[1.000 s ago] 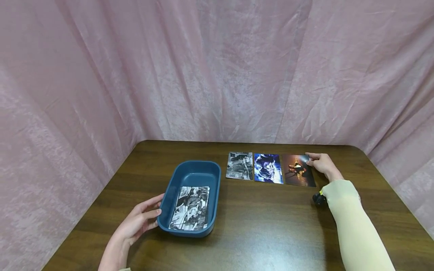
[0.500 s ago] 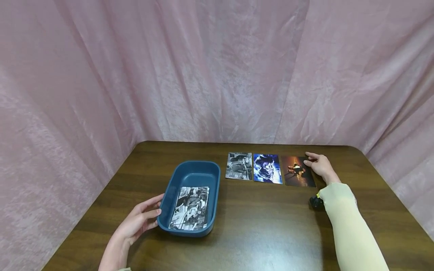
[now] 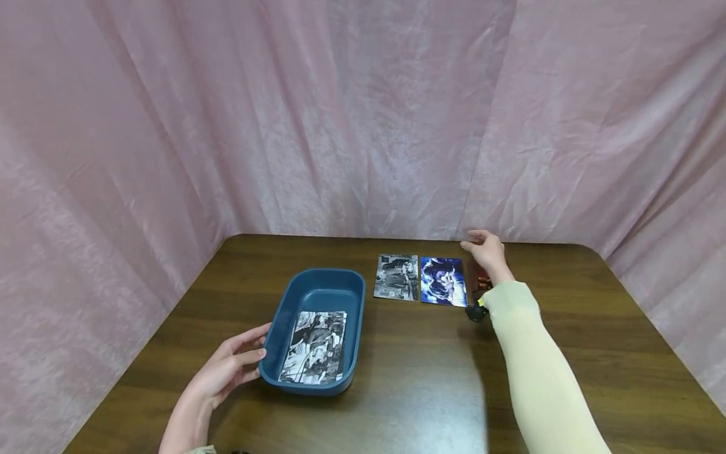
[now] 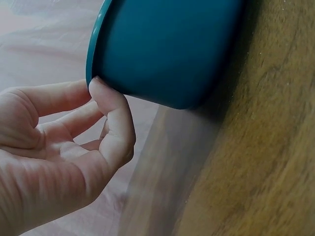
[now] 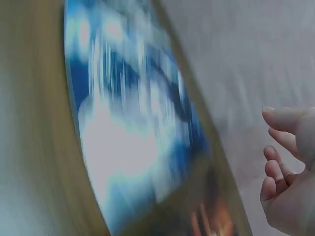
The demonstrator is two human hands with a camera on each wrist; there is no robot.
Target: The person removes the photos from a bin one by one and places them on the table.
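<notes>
Left hand (image 3: 224, 372) rests relaxed fingers against the tray (image 3: 317, 293); right hand (image 3: 486, 251) hovers, fingers loose, beside the blue photo (image 3: 443, 282).

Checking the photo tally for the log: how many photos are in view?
4. One black-and-white photo lies in the blue tray. On the table, a black-and-white photo, a blue photo beside it, and an orange photo mostly hidden behind the right hand.

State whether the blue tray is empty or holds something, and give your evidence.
Not empty. The blue tray holds one black-and-white photo lying flat on its floor; the left hand touches its outer wall.
</notes>
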